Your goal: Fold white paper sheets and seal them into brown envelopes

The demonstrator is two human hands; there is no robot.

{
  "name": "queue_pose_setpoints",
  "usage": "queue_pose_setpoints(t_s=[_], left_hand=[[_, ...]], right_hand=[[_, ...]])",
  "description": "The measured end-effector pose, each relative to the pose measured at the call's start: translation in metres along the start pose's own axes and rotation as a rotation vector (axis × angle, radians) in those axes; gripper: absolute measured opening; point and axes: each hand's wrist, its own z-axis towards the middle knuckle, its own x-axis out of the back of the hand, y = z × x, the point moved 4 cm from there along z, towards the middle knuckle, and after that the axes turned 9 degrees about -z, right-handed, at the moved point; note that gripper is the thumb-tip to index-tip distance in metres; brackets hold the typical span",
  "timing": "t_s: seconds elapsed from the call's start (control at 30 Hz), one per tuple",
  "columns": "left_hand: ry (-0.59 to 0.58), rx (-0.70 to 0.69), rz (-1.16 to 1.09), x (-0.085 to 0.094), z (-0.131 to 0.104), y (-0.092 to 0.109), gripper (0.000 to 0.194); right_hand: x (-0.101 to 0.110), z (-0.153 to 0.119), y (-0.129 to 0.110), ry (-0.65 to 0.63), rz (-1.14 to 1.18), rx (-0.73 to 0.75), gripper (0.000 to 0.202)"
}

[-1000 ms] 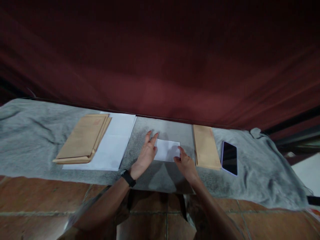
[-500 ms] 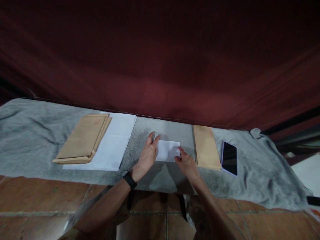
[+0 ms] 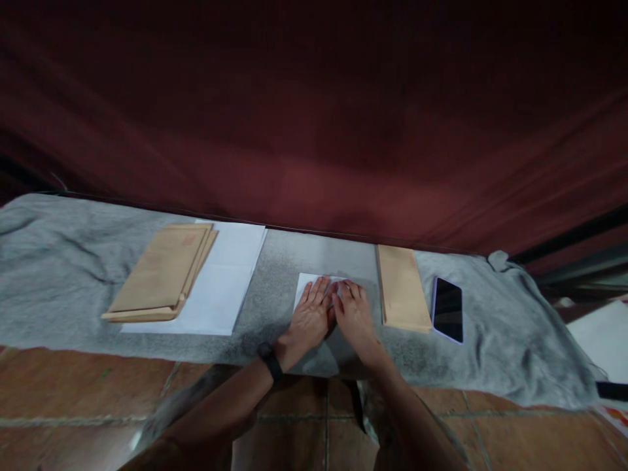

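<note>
A small white paper (image 3: 303, 285) lies on the grey cloth, mostly covered by my hands. My left hand (image 3: 313, 313) rests flat on it, fingers stretched forward and a little apart, a black band on the wrist. Right beside it, my right hand (image 3: 354, 315) presses on the paper's right part with fingers extended; the two hands touch or nearly touch at the thumbs. Neither hand grips anything.
Brown envelopes (image 3: 157, 271) lie stacked at the left, partly over larger white sheets (image 3: 220, 281). Other brown envelopes (image 3: 405, 288) lie to the right, beside a phone with a purple edge (image 3: 448, 310). A dark red cloth (image 3: 314, 144) hangs behind the grey cloth (image 3: 59, 261).
Both hands have come together over the small paper and now lie flat on it. Before, they were apart at its two sides. The paper sits slightly further left.
</note>
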Motion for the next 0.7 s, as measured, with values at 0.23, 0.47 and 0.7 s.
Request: queue_pose_setpoints(t_s=[0.23, 0.47, 0.7], left_hand=[[0.020, -0.082, -0.008, -0.015, -0.004, -0.007, 0.068], [0.035, -0.023, 0.029, -0.013, -0.001, -0.008, 0.068], [0.050, 0.038, 0.019, 0.007, -0.003, -0.012, 0.064]], right_hand=[[-0.027, 0.002, -0.020, -0.047, 0.157, 0.079, 0.058], [-0.033, 0.003, -0.013, -0.095, 0.081, 0.087, 0.060], [-0.035, -0.002, -0.004, -0.083, -0.011, 0.131, 0.059]])
